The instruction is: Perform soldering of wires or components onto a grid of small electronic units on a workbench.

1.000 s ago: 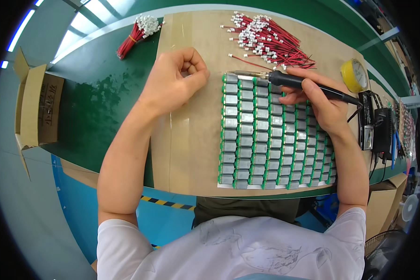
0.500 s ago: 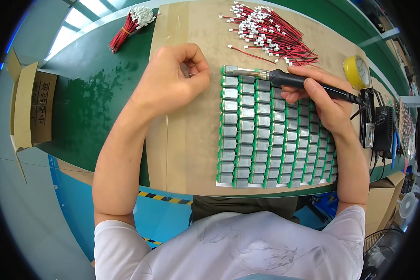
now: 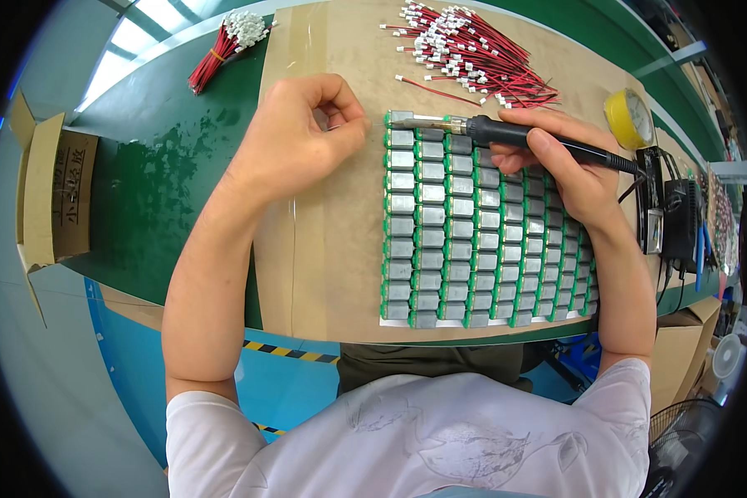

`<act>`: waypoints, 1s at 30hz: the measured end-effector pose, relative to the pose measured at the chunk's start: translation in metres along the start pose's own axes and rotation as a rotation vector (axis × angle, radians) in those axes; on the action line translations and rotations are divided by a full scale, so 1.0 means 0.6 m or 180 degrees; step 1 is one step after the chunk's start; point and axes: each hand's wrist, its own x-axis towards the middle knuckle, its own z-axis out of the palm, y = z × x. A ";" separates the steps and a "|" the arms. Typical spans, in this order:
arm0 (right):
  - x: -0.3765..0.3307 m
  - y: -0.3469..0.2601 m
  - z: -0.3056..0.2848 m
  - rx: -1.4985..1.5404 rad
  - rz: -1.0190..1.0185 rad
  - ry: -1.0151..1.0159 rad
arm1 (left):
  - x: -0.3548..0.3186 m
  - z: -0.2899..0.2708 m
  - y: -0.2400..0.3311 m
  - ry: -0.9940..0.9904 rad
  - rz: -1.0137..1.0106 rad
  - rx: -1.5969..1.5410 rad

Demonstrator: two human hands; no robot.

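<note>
My right hand (image 3: 560, 153) grips a soldering iron (image 3: 515, 133) by its black handle. The iron's metal tip points left and rests at the far left corner of a block of small green circuit boards with grey parts (image 3: 402, 202), laid out in slanting columns. Beside that corner, my left hand (image 3: 307, 133) is closed in a pinch on a thin solder wire (image 3: 375, 124). Its free end pokes out toward the iron's tip; most of the wire is hidden by the fingers. Whether tip and wire touch is too small to tell.
Loose red-black cables with white connectors (image 3: 473, 58) lie beyond the boards, and a banded bundle of them (image 3: 224, 50) is at far left. A yellow tape roll (image 3: 629, 119) and a black power unit (image 3: 681, 220) stand at right. An open carton (image 3: 54, 191) is at left.
The whole view has shifted slightly. Both hands, the iron and the wire keep nearly the same places at the boards' far left corner.
</note>
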 end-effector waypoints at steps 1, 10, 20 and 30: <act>0.000 0.001 0.000 0.0082 0.0009 0.0006 | 0.000 0.000 0.000 -0.0004 -0.0003 0.0013; -0.001 0.001 0.001 0.0024 0.0013 0.0052 | 0.001 0.001 0.008 0.0069 -0.0105 0.0050; 0.000 0.004 0.002 -0.0011 0.0002 0.0079 | 0.002 0.002 0.009 0.0097 -0.0138 0.0163; 0.000 0.003 0.003 -0.0068 -0.0041 0.0071 | 0.001 0.002 0.004 0.0087 -0.0108 0.0169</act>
